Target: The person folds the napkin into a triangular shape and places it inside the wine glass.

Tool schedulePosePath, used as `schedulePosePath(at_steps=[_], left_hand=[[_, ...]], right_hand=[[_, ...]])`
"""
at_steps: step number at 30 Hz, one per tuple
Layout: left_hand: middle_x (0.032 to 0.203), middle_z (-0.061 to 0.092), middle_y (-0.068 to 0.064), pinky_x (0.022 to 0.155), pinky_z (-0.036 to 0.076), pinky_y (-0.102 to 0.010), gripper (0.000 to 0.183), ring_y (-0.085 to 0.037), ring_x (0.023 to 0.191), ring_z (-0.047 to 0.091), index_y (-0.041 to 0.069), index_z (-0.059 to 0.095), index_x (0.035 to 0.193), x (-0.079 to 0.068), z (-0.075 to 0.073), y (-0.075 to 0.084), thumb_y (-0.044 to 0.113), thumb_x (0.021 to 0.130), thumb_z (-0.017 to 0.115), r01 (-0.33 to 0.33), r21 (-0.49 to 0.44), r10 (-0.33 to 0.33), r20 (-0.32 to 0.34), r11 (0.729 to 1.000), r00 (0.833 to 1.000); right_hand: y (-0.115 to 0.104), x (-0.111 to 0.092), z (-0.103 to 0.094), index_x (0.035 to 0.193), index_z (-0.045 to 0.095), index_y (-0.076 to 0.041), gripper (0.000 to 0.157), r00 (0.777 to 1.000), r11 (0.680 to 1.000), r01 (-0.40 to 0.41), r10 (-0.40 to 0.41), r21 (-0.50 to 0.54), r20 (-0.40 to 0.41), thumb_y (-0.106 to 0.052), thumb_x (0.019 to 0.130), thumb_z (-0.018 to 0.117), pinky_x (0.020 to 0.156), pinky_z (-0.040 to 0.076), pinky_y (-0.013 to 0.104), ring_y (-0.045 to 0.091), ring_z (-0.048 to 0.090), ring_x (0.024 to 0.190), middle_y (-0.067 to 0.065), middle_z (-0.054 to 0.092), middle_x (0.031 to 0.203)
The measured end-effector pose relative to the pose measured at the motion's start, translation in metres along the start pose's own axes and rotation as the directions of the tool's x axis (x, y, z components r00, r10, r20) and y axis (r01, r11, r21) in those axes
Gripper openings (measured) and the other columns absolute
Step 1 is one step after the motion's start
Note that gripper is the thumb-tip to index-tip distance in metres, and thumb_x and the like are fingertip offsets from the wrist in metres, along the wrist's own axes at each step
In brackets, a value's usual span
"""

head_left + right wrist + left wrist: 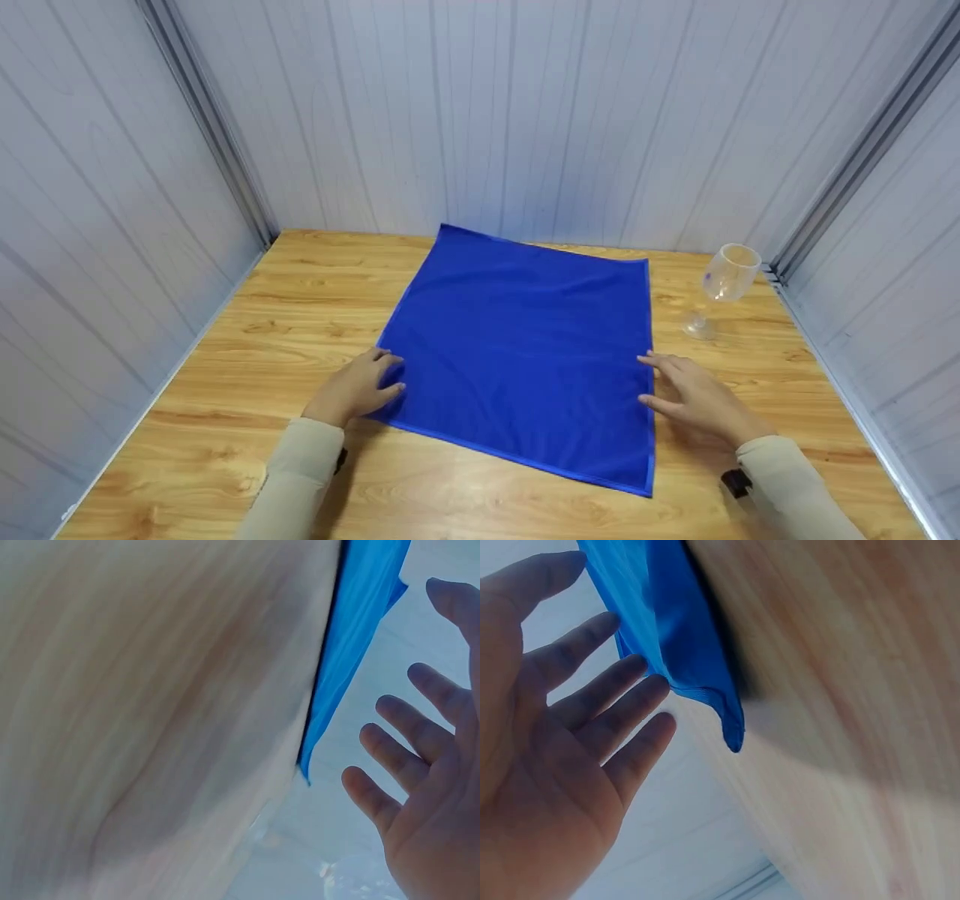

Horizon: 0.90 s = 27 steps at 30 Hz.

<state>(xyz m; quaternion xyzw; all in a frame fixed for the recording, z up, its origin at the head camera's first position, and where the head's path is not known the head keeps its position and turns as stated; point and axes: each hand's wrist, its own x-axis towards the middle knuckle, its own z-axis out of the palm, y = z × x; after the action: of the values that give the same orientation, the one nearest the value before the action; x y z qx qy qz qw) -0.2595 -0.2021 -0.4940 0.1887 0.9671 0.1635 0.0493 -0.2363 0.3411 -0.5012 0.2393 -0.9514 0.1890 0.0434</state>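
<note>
A blue square cloth [517,352] lies spread on the wooden table, slightly skewed, with faint creases and a hemmed border. My left hand [356,386] is over its left edge near the front corner, fingers spread. In the left wrist view the left fingertips [656,686] overlap the cloth's edge [686,630], and one corner sticks out past them. My right hand [694,397] hovers by the right edge with its thumb and fingers apart. The right wrist view shows a gap between those fingers [394,754] and the cloth [337,667]. Neither hand grips anything.
A clear stemmed glass [731,274] stands upright at the back right, beyond my right hand. Pale panelled walls [510,112] enclose the wooden table [300,300] at the back and on both sides. Dark bands [737,482] show at the sleeve cuffs.
</note>
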Motion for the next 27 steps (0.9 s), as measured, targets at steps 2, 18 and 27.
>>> schedulePosePath(at_steps=[2, 18, 27], left_hand=[[0.137, 0.052, -0.026, 0.107, 0.038, -0.055, 0.047, -0.044, 0.128, 0.049, -0.003, 0.060, 0.132, -0.001, 0.001, 0.001, 0.027, 0.096, 0.067, 0.002, 0.004, -0.002, 0.009, 1.000, 1.000], [0.122, 0.061, -0.022, 0.100, 0.045, -0.052, 0.051, -0.040, 0.115, 0.058, -0.005, 0.064, 0.124, -0.001, 0.001, 0.006, 0.027, 0.088, 0.079, 0.058, 0.036, -0.058, 0.013, 0.998, 0.998], [0.127, 0.058, -0.024, 0.101, 0.044, -0.052, 0.051, -0.041, 0.119, 0.055, -0.005, 0.062, 0.126, -0.001, 0.001, 0.011, 0.025, 0.088, 0.079, 0.084, 0.022, -0.085, 0.040, 0.996, 0.996]], right_hand=[[-0.005, 0.001, 0.001, 0.146, 0.052, -0.012, 0.066, 1.000, 1.000, -0.002, 0.002, 0.007, 0.026, -0.048, 0.093, 0.069, 0.103, 0.039, 0.060, 0.039, 0.048, 0.131, 0.016, 0.050, 0.146], [-0.029, 0.004, 0.010, 0.115, 0.069, -0.008, 0.040, 0.975, 0.981, 0.171, -0.182, 0.093, 0.130, -0.037, 0.089, 0.077, 0.086, 0.052, 0.044, 0.022, 0.062, 0.101, 0.002, 0.066, 0.110], [-0.046, 0.003, 0.015, 0.097, 0.067, -0.016, 0.034, 0.940, 0.966, 0.171, -0.218, 0.192, 0.261, -0.045, 0.083, 0.081, 0.078, 0.052, 0.034, 0.012, 0.059, 0.088, -0.008, 0.062, 0.095]])
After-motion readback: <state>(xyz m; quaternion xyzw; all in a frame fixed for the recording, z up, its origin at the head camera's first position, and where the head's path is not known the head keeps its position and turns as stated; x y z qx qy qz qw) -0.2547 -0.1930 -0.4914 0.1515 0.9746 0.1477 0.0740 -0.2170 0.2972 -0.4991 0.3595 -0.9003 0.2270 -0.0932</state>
